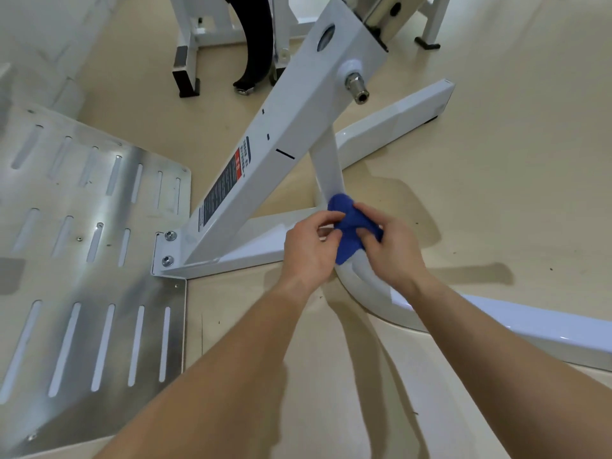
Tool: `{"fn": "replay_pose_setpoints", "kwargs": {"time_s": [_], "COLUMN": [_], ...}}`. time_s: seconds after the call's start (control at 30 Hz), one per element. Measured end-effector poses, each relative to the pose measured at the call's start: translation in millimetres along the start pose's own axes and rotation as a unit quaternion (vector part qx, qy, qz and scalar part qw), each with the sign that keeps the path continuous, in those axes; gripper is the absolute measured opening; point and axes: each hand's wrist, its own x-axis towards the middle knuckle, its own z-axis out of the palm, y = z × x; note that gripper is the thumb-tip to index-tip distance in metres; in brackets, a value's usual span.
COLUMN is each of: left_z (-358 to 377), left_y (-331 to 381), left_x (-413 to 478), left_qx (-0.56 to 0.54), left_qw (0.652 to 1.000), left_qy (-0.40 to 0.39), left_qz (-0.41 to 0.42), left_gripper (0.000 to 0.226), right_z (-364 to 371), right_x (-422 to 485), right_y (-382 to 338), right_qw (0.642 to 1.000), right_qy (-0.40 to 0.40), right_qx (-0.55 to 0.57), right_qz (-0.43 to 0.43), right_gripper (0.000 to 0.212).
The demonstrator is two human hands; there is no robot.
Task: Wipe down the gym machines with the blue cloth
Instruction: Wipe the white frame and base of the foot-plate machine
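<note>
Nearby, slotted plate; slanted beam beside blue cloth.

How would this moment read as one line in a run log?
step: wipe | left hand: grips blue cloth | right hand: grips blue cloth | blue cloth: bunched against curved white tube

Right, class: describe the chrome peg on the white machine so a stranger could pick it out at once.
Find the long white slanted steel beam rising from the slotted metal floor plate. Near its upper end, a short chrome peg juts sideways from a white collar. Unlike the flat bolts at the beam's foot, it sticks well outward.
</note>
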Motion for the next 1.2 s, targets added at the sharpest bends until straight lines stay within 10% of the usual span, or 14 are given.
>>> {"fn": "replay_pose_setpoints", "kwargs": {"time_s": [0.17,0.53,0.8,1.03,1.2], "left_z": [-40,-68,-80,-96,-99], "left_y": [10,-25,-13,-19,-13], "left_x": [17,20,21,18,15], "left_qx": [0.131,0.251,0.253,0.288,0.288], "left_qw": [0.991,0.960,0.966,0.955,0.952], "left_qy": [-0.027,-0.082,-0.049,-0.068,-0.090], "left_qz": [-0.015,-0.089,-0.027,-0.036,-0.042], "left_gripper": [0.030,0.024,0.026,0.026,0.024], "right_z": [6,30,24,33,32], "right_x": [50,67,76,54,33], "right_y": [-62,-23,-62,5,-17], "right_qw": [0.982,0.986,0.985,0.993,0.996], "right_qy": [0.165,0.004,0.071,-0.041,0.038], "right_qx": [0.095,0.129,0.153,-0.016,0.038], "right_qz": [0.014,0.107,-0.020,0.113,0.072], "right_gripper": [0.044,0.049,0.056,0.060,0.054]}}
